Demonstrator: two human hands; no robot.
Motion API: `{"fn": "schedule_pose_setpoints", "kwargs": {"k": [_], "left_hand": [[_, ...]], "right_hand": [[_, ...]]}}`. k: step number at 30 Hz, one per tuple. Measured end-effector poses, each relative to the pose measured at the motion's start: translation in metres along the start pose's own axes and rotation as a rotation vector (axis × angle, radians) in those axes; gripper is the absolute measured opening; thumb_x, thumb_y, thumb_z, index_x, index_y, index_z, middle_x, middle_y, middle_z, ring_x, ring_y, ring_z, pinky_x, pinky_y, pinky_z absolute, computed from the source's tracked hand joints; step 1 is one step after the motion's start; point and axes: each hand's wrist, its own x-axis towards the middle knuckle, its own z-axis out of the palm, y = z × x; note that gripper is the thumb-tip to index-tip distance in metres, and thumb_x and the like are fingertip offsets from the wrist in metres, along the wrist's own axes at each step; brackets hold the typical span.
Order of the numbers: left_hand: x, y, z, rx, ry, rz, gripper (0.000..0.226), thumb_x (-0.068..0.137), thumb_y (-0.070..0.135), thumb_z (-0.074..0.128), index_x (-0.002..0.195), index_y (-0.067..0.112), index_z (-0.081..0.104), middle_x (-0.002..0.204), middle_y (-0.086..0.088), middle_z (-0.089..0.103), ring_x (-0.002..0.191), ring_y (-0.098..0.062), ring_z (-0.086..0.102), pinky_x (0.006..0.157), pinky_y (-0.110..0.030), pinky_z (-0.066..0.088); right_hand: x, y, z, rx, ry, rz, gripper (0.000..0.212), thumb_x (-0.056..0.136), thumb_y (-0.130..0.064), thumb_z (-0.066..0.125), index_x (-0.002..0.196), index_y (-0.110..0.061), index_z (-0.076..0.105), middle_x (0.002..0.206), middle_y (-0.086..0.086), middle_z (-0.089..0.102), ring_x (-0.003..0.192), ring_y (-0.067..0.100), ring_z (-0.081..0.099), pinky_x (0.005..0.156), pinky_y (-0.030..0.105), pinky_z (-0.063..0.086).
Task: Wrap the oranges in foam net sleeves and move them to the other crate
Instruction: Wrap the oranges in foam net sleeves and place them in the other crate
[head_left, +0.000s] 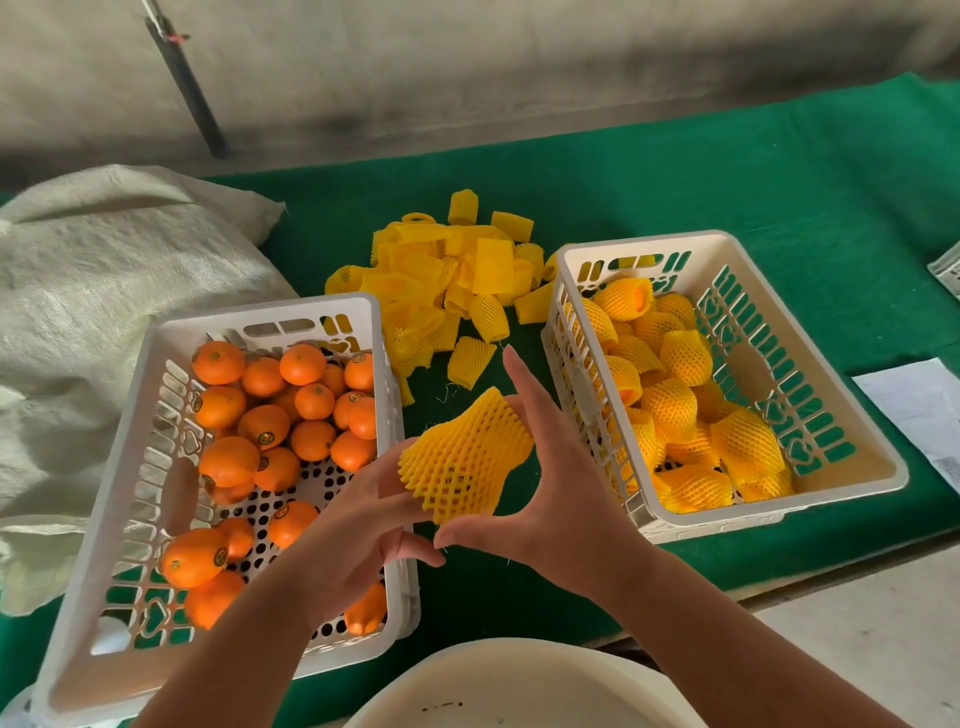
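Between the two crates, both of my hands hold one orange wrapped in a yellow foam net sleeve (465, 460). My left hand (363, 525) grips it from the left and below, its fingertips under the net. My right hand (545, 467) cups the right side, index finger pointing up and thumb below. The left white crate (156, 426) holds several bare oranges (265, 423). The right white crate (737, 249) holds several sleeved oranges (675, 410). A heap of empty yellow sleeves (447, 280) lies behind, between the crates.
Everything sits on a green cloth (753, 171) over a table. A pale woven sack (93, 291) lies at the left. White paper (919, 400) lies at the right edge. A white round rim (519, 680) is at the bottom centre.
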Motion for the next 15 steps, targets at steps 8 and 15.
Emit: {"fn": "schedule_pose_setpoints", "kwargs": {"k": [8,15], "left_hand": [[0.002,0.001,0.003,-0.014,0.045,-0.018,0.071,0.074,0.029,0.089,0.139,0.03,0.059,0.131,-0.013,0.068,0.117,-0.035,0.068,0.069,-0.035,0.062],[0.0,0.02,0.028,0.007,0.209,-0.068,0.039,0.079,0.018,0.077,0.116,0.012,0.068,0.107,-0.011,0.076,0.099,-0.024,0.076,0.068,-0.03,0.061]], "right_hand": [[-0.002,0.007,0.006,-0.026,0.011,0.005,0.13,0.058,-0.088,0.078,0.16,-0.058,0.002,0.151,-0.054,0.009,0.143,-0.022,0.016,0.112,0.037,0.016],[0.0,0.007,0.005,-0.084,0.051,-0.043,0.134,0.061,-0.084,0.081,0.163,-0.048,0.001,0.148,-0.057,0.002,0.137,-0.032,0.003,0.1,0.021,0.019]]}}
